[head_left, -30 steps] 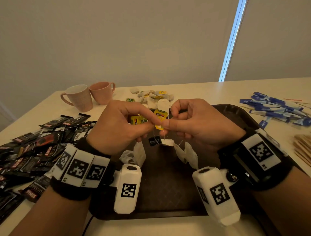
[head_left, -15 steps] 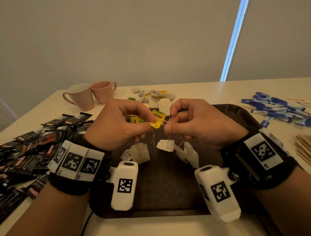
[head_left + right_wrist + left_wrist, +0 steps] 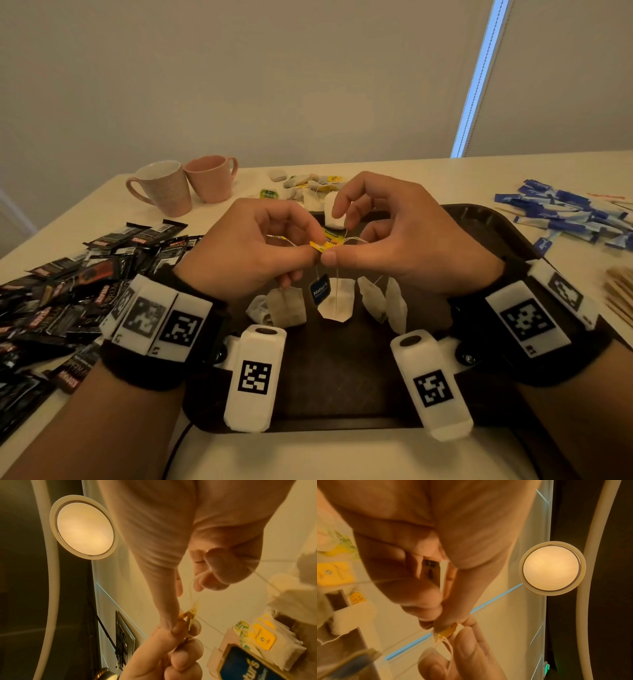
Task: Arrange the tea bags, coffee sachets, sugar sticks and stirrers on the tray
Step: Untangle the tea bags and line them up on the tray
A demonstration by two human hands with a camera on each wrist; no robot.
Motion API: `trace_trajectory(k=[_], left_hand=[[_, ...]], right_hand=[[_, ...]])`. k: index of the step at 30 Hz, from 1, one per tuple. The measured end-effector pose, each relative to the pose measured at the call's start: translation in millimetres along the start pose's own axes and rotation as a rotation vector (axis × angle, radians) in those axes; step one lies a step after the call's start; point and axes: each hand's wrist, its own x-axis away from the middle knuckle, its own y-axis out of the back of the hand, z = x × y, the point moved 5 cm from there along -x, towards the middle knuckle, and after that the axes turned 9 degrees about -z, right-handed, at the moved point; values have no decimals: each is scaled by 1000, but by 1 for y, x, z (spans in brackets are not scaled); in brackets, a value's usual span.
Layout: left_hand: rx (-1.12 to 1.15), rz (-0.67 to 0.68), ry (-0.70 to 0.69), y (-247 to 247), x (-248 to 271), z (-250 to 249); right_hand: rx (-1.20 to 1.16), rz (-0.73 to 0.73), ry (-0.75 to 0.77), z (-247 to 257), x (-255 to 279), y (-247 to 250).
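Both hands meet above the dark brown tray [image 3: 479,233], working on a tangle of tea bags. My left hand [image 3: 313,244] pinches a yellow tea bag tag [image 3: 325,244] between thumb and index finger; the tag [image 3: 448,630] also shows in the left wrist view. Beside it, my right hand [image 3: 334,253] presses its thumb against the tag while its curled fingers hold thin white strings [image 3: 197,588]. Several tea bags [image 3: 335,303] and a blue tag [image 3: 319,289] dangle on strings below the hands. A white tea bag [image 3: 334,216] lies behind my raised right index finger.
Black coffee sachets [image 3: 85,294] are heaped on the table at the left. Two pink mugs [image 3: 164,188] stand at the back left, beside a pile of tea bags [image 3: 308,183]. Blue sugar sticks [image 3: 568,216] and wooden stirrers [image 3: 620,298] lie at the right.
The yellow tag has turned from hanging upright to lying nearly flat between the fingertips. My right index finger has lifted, and the dangling bags have swung and spread a little.
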Motion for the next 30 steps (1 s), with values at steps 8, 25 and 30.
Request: trace_trajectory(k=[8, 25, 30], left_hand=[[36, -11, 51, -2, 1, -3], [21, -31, 52, 0, 1, 1], [24, -50, 31, 1, 0, 1]], right_hand=[[-2, -7, 16, -2, -3, -1], [-227, -126, -303, -14, 0, 4], [-227, -96, -295, -14, 1, 3]])
